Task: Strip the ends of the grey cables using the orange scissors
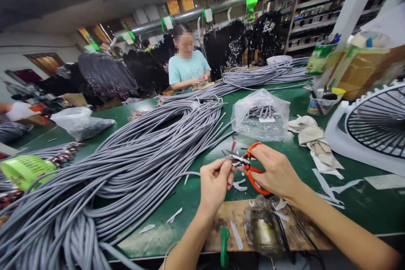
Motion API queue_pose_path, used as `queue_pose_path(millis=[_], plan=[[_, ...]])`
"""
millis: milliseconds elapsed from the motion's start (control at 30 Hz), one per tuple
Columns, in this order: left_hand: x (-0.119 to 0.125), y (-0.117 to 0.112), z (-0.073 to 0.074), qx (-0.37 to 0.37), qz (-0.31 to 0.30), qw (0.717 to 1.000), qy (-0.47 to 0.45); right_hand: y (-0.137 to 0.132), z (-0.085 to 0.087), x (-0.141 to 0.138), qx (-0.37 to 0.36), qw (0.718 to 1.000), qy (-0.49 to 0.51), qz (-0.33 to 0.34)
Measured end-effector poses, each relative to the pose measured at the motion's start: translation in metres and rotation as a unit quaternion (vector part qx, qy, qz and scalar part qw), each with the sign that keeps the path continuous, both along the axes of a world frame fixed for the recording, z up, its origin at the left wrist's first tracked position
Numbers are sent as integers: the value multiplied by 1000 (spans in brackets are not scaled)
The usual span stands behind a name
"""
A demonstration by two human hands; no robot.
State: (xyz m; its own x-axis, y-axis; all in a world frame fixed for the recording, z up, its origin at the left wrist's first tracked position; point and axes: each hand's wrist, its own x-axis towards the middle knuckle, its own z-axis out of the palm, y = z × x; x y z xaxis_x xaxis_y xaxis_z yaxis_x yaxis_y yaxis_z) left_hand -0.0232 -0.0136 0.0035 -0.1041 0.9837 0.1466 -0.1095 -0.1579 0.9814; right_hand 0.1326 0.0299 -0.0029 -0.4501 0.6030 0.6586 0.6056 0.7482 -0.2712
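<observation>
My left hand [217, 181] is closed on the end of a grey cable [190, 173], which runs out to its left. Orange-handled scissors [255, 168] are in my right hand [280, 171], its fingers through the loops. Their blades reach the tip of my left fingers; whether they touch the wire end I cannot tell. A big bundle of grey cables [133, 164] covers the table on the left. Small white paper scraps [239, 186] lie under the scissors. Below my hands a dark, worn metal device [264, 228] sits on a wooden board [224, 215].
A clear plastic bag of small parts [261, 116] stands behind my hands. To the right are crumpled cloth gloves [316, 139] and a white fan [373, 130]. A green fan [27, 171] stands far left. Across the table a person [190, 67] handles cables.
</observation>
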Motion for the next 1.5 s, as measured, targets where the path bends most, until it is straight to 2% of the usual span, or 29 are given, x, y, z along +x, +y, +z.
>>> queue_pose_path(millis=[133, 300, 567, 867, 1000, 1100, 1233, 1333, 1433, 1500], plan=[[1, -6, 5, 42, 32, 995, 85, -1, -1, 1, -24, 999, -21, 0], [0, -8, 7, 61, 38, 993, 91, -2, 1, 3, -23, 999, -29, -4], [-2, -5, 10, 3, 11, 1000, 24, -4, 2, 2, -1, 1000, -22, -4], [-5, 1, 0, -37, -8, 998, -43, -5, 0, 5, 26, 998, -48, -29], [-4, 4, 2, -61, -10, 993, -97, -4, 0, 5, -17, 1000, -11, 0], [-4, 4, 3, -57, -4, 993, -102, -4, 2, 5, -66, 997, 37, 17], [-3, 4, 2, -45, -14, 997, -66, -4, 8, 2, -169, 971, 170, 15], [3, 3, 1, -35, -23, 999, -32, -3, 9, -3, -254, 921, 287, 73], [11, 1, 2, -49, -20, 999, 10, -4, 8, -5, -266, 880, 383, 91], [16, 1, 2, -64, -15, 997, 37, -5, 7, -4, -251, 885, 387, 69]])
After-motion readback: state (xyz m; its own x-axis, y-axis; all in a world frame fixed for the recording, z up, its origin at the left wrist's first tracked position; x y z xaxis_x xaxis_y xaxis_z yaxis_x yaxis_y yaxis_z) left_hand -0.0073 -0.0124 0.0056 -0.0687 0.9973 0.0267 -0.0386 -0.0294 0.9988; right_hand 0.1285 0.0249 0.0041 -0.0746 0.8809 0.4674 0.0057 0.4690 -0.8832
